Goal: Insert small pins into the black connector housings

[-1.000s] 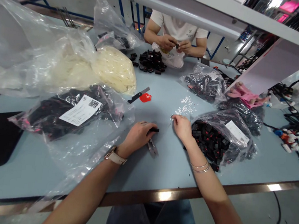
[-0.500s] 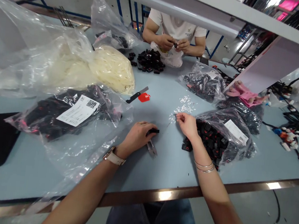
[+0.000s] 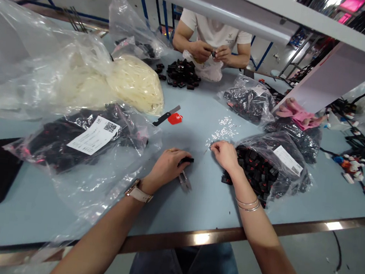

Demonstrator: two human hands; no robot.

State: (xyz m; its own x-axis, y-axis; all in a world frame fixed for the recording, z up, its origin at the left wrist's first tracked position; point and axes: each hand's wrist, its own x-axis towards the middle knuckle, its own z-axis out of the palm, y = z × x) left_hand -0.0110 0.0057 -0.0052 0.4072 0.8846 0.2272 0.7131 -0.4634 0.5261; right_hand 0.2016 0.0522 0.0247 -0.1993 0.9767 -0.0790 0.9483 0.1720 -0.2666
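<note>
My left hand [image 3: 167,165] is closed round a black connector housing [image 3: 187,160], whose end sticks out past the fingertips. Below those fingers a metal tool with two prongs, perhaps tweezers [image 3: 184,181], points toward the table's front edge; I cannot tell whether the hand grips it too. My right hand [image 3: 225,154] is in a pinch at the near-left edge of a scatter of tiny white pieces [image 3: 224,128]. Whatever is between its fingertips is too small to make out. Beside that wrist, black housings with red parts [image 3: 255,167] spill from a clear bag [image 3: 289,182].
A knife [image 3: 167,116] lies by a red piece [image 3: 175,118]. Bags of black parts [image 3: 56,142] and cream-coloured strips [image 3: 136,83] fill the left. Opposite, a person [image 3: 211,36] handles a small dark part near a black pile [image 3: 184,73]. Pink gloves [image 3: 301,114] lie right.
My right hand has drawn slightly nearer and left from the white pieces, its fingers more closed. My left hand stays in place with the black housing.
</note>
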